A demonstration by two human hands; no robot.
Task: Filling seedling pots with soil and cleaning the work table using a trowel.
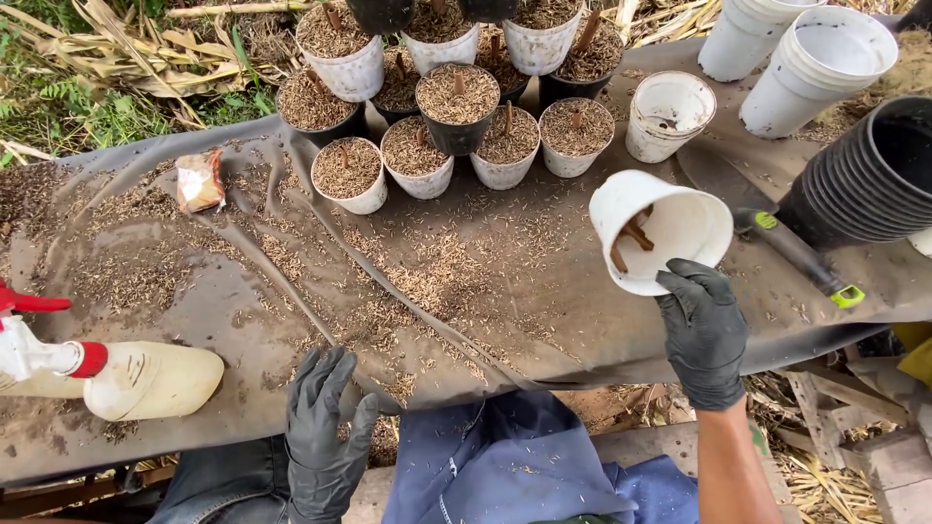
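two gloved hands: right hand [704, 330] holds white pot [670, 228], left hand [325, 437] empty.

Right hand [704, 330] tilts a white pot [670, 228] over the dark sheet [505, 291]; left hand [325, 437] rests open.

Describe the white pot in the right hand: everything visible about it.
The white pot looks like thin plastic, round and tapered, soiled inside. It is tilted with its open mouth toward the camera, raised over the dark sheet. Two brown stick pieces lie inside. The black-gloved right hand grips its lower rim; nothing else touches it.
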